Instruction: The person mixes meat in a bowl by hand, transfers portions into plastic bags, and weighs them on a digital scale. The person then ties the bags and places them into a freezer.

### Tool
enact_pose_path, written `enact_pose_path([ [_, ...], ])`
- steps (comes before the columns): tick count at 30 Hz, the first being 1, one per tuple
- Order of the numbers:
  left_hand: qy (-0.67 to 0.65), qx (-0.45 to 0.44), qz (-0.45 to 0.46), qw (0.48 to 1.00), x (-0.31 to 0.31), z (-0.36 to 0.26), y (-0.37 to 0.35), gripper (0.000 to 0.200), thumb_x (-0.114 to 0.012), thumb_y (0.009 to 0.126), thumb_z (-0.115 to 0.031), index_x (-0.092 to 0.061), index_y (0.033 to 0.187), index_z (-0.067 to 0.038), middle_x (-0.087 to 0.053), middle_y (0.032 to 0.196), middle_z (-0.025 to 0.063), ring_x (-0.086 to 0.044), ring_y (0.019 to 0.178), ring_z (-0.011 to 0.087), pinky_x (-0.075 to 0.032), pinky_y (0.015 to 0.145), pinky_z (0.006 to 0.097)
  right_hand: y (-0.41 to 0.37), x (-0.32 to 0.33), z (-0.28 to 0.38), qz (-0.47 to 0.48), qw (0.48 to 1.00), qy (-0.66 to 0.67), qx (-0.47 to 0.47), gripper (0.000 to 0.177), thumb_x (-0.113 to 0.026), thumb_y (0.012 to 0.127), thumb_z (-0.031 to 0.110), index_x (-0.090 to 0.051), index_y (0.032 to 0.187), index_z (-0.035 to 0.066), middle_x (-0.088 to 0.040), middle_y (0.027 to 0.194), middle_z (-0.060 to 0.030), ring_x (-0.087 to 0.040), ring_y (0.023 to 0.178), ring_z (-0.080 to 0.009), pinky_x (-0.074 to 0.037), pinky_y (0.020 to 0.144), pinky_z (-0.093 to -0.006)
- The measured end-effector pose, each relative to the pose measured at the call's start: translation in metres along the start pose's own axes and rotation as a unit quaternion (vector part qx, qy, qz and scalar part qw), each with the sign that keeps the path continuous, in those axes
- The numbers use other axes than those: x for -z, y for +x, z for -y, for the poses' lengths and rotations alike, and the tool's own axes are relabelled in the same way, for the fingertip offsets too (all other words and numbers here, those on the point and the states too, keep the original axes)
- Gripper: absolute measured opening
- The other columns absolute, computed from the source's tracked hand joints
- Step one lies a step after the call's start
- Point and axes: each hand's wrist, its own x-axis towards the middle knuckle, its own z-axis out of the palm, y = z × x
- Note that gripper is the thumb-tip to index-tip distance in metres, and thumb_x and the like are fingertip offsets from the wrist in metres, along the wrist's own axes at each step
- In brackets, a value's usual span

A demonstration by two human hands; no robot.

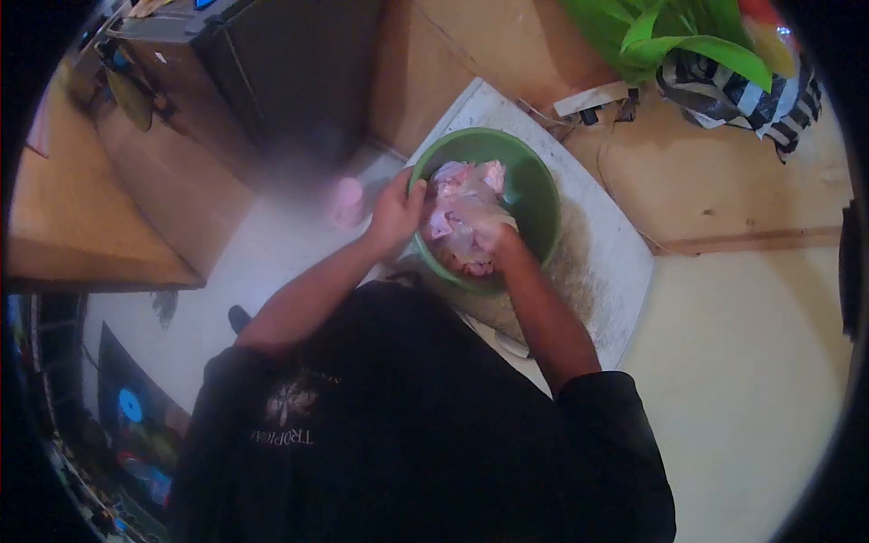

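While the left hand point(396, 213) clamps its fingers over the rim of the round green plastic bowl point(534, 195) on the worn white board point(608, 262), the right hand point(496, 237) grips the pale pink raw meat point(462, 192) inside. The meat is probably soft and slippery, best scooped from beneath.

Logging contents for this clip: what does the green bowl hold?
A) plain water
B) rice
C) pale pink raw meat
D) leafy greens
C: pale pink raw meat lies in the green bowl, with the right hand on it and the left hand at the rim.
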Motion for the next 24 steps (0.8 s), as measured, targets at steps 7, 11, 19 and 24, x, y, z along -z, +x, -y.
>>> enact_pose_path([
  [7,-0.054,0.052,0.029,0.997,0.001,-0.006,0.001,0.031,-0.047,0.096,-0.024,-0.055,0.117,-0.002,-0.065,0.083,0.013,-0.062,0.063,0.0171,-0.05,0.061,0.0332,-0.039,-0.007,-0.016,0.134,0.988,0.04,-0.065,0.032,-0.05,0.092,0.025,-0.055,0.118,0.006,-0.061,0.108,-0.0113,-0.06,0.098,-0.0266,-0.05,0.084,-0.0405],
  [11,-0.035,0.054,0.026,0.998,0.004,-0.012,0.001,0.03,-0.048,0.096,-0.023,-0.055,0.117,-0.003,-0.066,0.085,0.0143,-0.063,0.068,0.0203,-0.05,0.064,0.0347,-0.036,-0.041,-0.003,0.103,0.977,0.128,-0.134,0.032,-0.051,0.092,0.026,-0.054,0.118,0.007,-0.061,0.108,-0.0107,-0.06,0.098,-0.0262,-0.05,0.083,-0.0404],
  [19,-0.033,-0.004,0.01,0.999,0.003,0.003,0.003,0.032,-0.048,0.095,-0.023,-0.056,0.118,-0.003,-0.067,0.094,0.019,-0.065,0.087,0.0323,-0.049,0.079,0.0395,-0.004,-0.046,0.029,-0.092,0.721,0.645,-0.237,0.033,-0.052,0.092,0.027,-0.054,0.118,0.007,-0.061,0.107,-0.0096,-0.06,0.097,-0.0252,-0.051,0.083,-0.0402],
  [24,-0.03,-0.015,0.018,0.999,0.001,0.013,0.005,0.033,-0.047,0.095,-0.023,-0.055,0.12,-0.003,-0.066,0.095,0.0193,-0.065,0.087,0.0315,-0.049,0.078,0.0391,0.015,-0.013,0.045,-0.108,0.736,0.642,-0.188,0.033,-0.052,0.092,0.027,-0.054,0.119,0.008,-0.061,0.107,-0.0089,-0.06,0.097,-0.0246,-0.051,0.083,-0.04],
])
